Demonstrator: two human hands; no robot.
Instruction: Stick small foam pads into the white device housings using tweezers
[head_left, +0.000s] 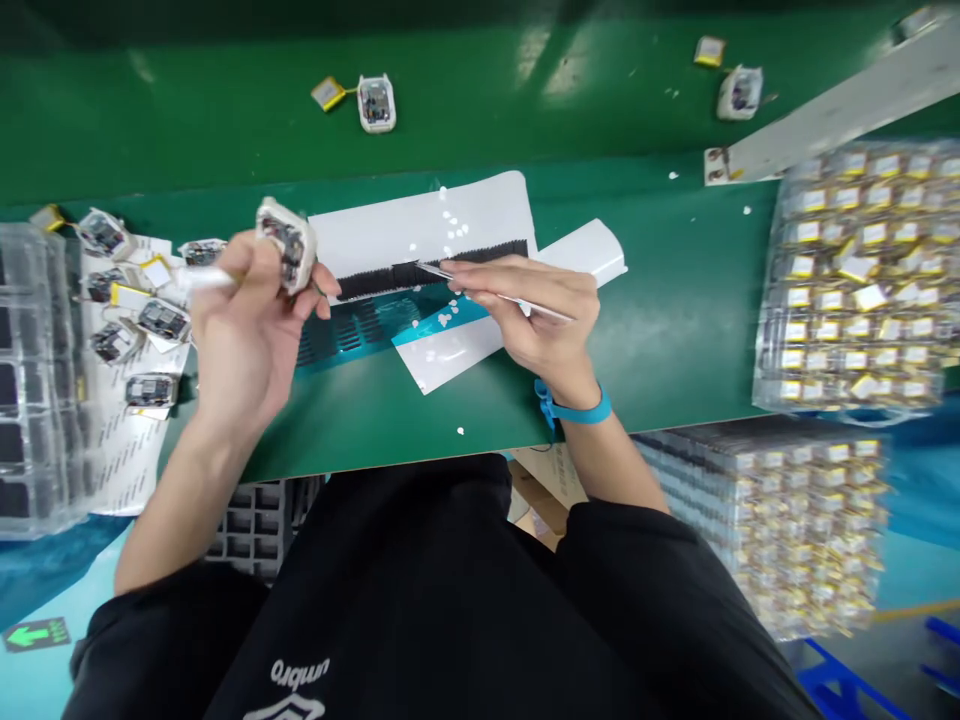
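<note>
My left hand (255,310) is closed on a white device housing (287,243) with its circuit side showing, held above the left end of a white sheet. A blurred white strap-like piece (202,279) sticks out to the left by the fingers. My right hand (536,305) pinches metal tweezers (551,312); their tips touch or hover just over a black strip (367,284) lying on the white sheet (367,235). Small white bits (450,222) are scattered around the tips. A blue wristband (585,408) circles my right wrist.
More housings (163,318) lie on printed paper at the left, beside stacked clear trays (37,400). Trays of yellow-edged batteries (855,280) stand at the right under a white metal bar (840,100). Two housings (376,104) with batteries sit at the back of the green table (675,300).
</note>
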